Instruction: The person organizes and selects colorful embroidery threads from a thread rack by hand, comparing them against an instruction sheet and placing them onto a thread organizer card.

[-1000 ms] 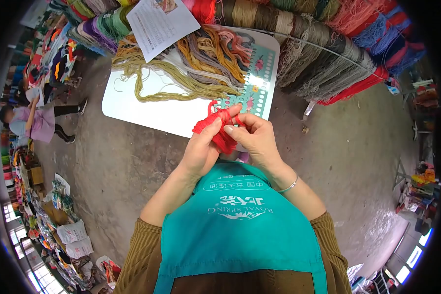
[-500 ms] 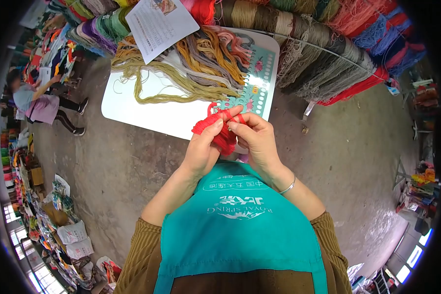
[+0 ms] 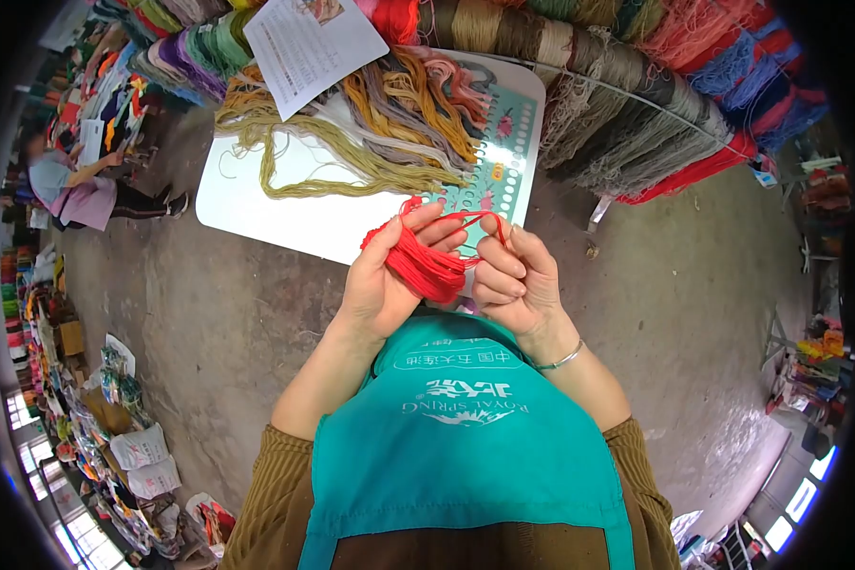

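Observation:
A bundle of red thread (image 3: pixel 426 271) lies across the palm and fingers of my left hand (image 3: pixel 378 275), with the thumb over its near side. Closed fingers of my right hand (image 3: pixel 518 275) pinch a red strand that stretches in a loop between both hands. Beyond them, a teal card with round holes and flower prints (image 3: pixel 511 128) lies on a white board (image 3: pixel 337 223). Skeins of olive thread (image 3: pixel 351 171), grey and golden-brown thread (image 3: pixel 437 95) and pink thread (image 3: pixel 454 84) hang from its holes.
A printed sheet (image 3: pixel 309 52) overlaps the skeins. Behind the board, a rack holds many hanks of thread (image 3: pixel 627 114). At the far left stands another person (image 3: pixel 81 185) beside piles of coloured thread. White sacks (image 3: pixel 147 465) sit on the lower left.
My right hand has drawn away to the right from the bundle, pulling the red strand out into a loop. My left fingers have spread more, showing the bundle. The other person has shifted slightly.

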`<state>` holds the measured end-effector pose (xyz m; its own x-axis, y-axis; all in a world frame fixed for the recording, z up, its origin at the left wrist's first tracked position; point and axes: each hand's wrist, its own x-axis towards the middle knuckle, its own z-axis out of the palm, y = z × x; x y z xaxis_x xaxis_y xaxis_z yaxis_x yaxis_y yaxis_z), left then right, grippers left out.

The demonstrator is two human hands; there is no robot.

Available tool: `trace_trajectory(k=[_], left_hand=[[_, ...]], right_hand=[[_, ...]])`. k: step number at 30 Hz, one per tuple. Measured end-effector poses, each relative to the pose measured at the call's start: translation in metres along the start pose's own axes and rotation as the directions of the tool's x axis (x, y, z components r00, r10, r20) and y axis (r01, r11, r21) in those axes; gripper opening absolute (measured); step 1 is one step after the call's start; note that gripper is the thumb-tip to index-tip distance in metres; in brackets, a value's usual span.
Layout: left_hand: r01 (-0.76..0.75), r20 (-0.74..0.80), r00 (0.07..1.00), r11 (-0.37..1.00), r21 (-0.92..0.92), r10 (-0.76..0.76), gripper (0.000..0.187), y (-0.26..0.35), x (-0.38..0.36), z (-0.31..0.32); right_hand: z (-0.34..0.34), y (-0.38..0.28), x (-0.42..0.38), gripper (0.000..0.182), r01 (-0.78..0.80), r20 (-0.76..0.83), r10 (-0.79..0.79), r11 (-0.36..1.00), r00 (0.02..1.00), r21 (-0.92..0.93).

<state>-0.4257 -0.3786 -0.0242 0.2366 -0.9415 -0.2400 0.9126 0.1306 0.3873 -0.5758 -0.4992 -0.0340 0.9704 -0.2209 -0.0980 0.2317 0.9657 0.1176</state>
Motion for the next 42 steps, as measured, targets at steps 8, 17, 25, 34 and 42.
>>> trace_trajectory(k=[8,17,25,34,42], left_hand=[[-0.076,0.037,0.997,0.961,0.266,0.069,0.052,-0.012,-0.002,0.017],[-0.123,0.138,0.989,0.799,0.588,0.05,0.053,-0.011,-0.005,0.011],[-0.128,-0.019,0.989,0.92,0.37,0.146,0.048,-0.015,-0.004,0.009],[-0.11,-0.176,0.959,0.866,0.487,0.22,0.043,-0.016,-0.003,0.016],[-0.096,-0.208,0.954,0.88,0.466,0.214,0.041,-0.014,-0.003,0.016]], right_hand=[[0.023,0.021,0.012,0.018,0.041,-0.206,-0.325,0.615,0.923,-0.788],[0.017,0.029,0.013,0.007,0.011,-0.266,-0.378,0.593,0.887,-0.805],[0.012,0.027,0.01,0.007,0.156,-0.203,-0.37,0.741,0.907,-0.653],[0.011,0.028,0.011,0.009,0.128,-0.176,-0.457,0.56,0.872,-0.819],[0.009,0.022,0.014,0.007,0.088,-0.231,-0.354,0.692,0.906,-0.716]])
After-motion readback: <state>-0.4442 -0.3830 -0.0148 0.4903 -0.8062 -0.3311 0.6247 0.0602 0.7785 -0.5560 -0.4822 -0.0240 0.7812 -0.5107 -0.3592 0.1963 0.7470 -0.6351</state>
